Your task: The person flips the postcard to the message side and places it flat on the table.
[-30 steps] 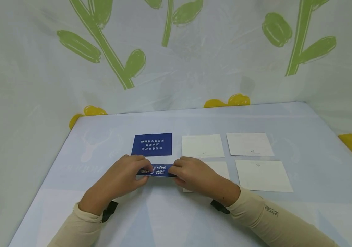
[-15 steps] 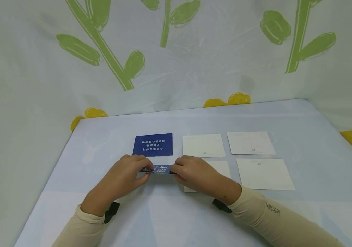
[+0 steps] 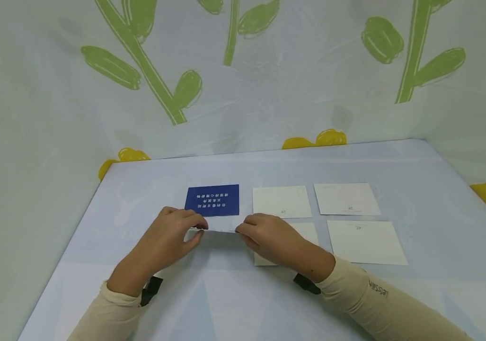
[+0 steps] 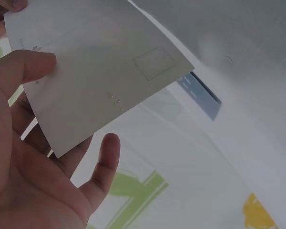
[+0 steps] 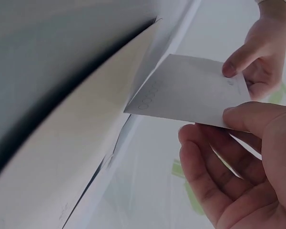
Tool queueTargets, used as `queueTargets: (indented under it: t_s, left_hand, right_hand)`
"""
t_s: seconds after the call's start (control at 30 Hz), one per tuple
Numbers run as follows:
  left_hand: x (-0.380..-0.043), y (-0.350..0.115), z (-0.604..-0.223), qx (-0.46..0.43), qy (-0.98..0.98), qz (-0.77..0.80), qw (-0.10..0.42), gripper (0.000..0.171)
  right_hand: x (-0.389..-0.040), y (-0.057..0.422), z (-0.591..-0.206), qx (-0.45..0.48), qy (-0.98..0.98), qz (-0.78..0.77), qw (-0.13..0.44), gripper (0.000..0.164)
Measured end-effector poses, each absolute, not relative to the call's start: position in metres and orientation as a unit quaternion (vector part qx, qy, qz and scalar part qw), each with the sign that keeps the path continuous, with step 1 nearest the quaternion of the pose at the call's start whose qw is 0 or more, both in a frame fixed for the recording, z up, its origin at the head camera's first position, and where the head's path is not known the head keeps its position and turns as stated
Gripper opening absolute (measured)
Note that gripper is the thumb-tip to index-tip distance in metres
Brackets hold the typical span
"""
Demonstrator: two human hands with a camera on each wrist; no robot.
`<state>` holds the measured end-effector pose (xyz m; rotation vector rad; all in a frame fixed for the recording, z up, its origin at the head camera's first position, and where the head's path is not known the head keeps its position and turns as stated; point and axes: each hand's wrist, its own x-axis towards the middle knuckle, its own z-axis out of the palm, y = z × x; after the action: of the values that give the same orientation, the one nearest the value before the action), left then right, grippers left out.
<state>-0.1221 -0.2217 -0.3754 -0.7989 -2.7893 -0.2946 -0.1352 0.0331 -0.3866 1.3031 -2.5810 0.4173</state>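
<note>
Between both hands a postcard (image 4: 100, 67) is held up, close over the near part of the table. In the head view it appears edge-on as a thin line. The wrist views show its white back, with a stamp box at one corner and a row of small postcode circles. My left hand (image 3: 163, 244) pinches its left end, thumb on the white back and fingers behind. At the right end my right hand (image 3: 274, 239) pinches it the same way. Just beyond the held postcard lies a blue card (image 3: 213, 200) with white characters, flat on the table.
Several white-backed cards lie to the right: one at the back (image 3: 282, 202), a far-right card (image 3: 347, 199), a front-right card (image 3: 366, 241), and a card (image 3: 306, 232) partly under my right hand. The pale printed tabletop (image 3: 225, 303) meets a leaf-patterned cloth (image 3: 294, 94) behind.
The held postcard has tilted: its blue face with white characters, visible before, has turned out of the head view, leaving only the edge. Both hands keep their grip; the lying cards stay put.
</note>
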Motion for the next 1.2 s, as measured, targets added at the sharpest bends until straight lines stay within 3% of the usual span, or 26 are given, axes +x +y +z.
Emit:
queueTargets:
  t_s: [0.87, 1.2]
  left_hand:
    - [-0.1249, -0.2281, -0.3679, -0.244, -0.955, -0.130, 0.104, 0.015]
    - [-0.1254, -0.2284, -0.3682, -0.236, -0.956, -0.138, 0.107, 0.015]
  right_hand:
    - [-0.1332, 0.0342, -0.3786, 0.407, -0.891, 0.188, 0.068, 0.030]
    - [-0.1367, 0.0354, -0.3826, 0.429, -0.874, 0.197, 0.112, 0.039]
